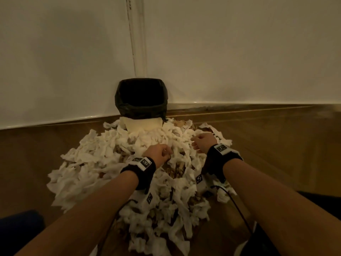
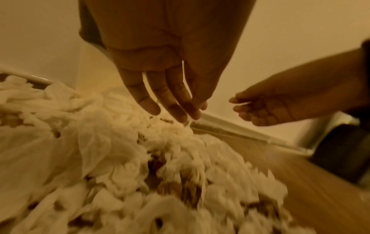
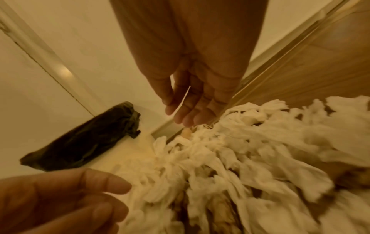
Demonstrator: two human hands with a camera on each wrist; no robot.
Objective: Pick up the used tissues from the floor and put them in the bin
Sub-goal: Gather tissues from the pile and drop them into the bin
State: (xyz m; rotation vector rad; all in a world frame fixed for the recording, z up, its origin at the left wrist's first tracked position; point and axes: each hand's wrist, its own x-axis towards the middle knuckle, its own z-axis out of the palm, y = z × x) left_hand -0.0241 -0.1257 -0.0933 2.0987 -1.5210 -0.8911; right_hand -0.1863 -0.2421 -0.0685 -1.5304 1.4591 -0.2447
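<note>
A big heap of crumpled white tissues [image 1: 103,163] covers the wooden floor in front of a white bin with a black liner [image 1: 141,100] that stands in the wall corner. My left hand [image 1: 166,152] hovers low over the heap's middle. In the left wrist view its fingers [image 2: 172,109] point straight down with nothing in them, the tips just above the tissues [image 2: 120,150]. My right hand [image 1: 195,143] hangs over the heap's right side. In the right wrist view it [image 3: 186,117] is relaxed and empty above the tissues [image 3: 240,150], with the bin [image 3: 84,140] to its left.
White walls meet behind the bin, with a skirting board [image 1: 239,105] along the bare wooden floor [image 1: 276,145] at the right. Some tissues show brown stains. A cable [image 1: 238,207] trails from my right wrist. Dark shapes sit at both lower corners of the head view.
</note>
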